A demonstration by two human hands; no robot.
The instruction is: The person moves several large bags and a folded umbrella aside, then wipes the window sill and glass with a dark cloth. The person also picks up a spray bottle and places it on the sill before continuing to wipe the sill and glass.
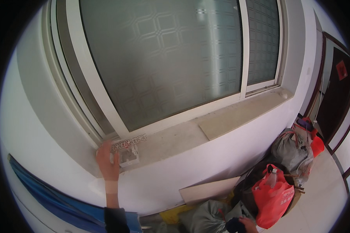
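At the windowsill's left end: the left hand (109, 160) reaches up from a dark sleeve (116, 220), fingers over the left end of a white lattice strip (129, 143).
Left grip: narrow, thumb set a little apart from the fingers; whether it pinches the strip or only touches it, I cannot tell.
White box: a small, open-looking box (130, 156) sits on the windowsill (171, 139) just right of the left thumb, with the strip along its back edge; its contents are too small to make out.
Right grip: the right hand (249, 225) is low in view, partly cut off, its fingers against a dark round thing (235, 225); how tightly they close, I cannot tell.
Rest of the sill: a flat beige slab (241, 118) lies toward the right, well apart from the box.
Window: patterned frosted glass (163, 66) in a white frame rises behind the sill.
Below the sill: a pale board (210, 190) leans at a tilt near the wall, with a grey bag (204, 218) in front.
Right side: a red bag (270, 206) with a clear bottle (272, 178) at its mouth, and another grey sack (291, 152) behind it.
Lower left: a long blue panel (62, 202) slants along the wall.
Far right: a dark door (335, 103) bears a red paper (341, 70).
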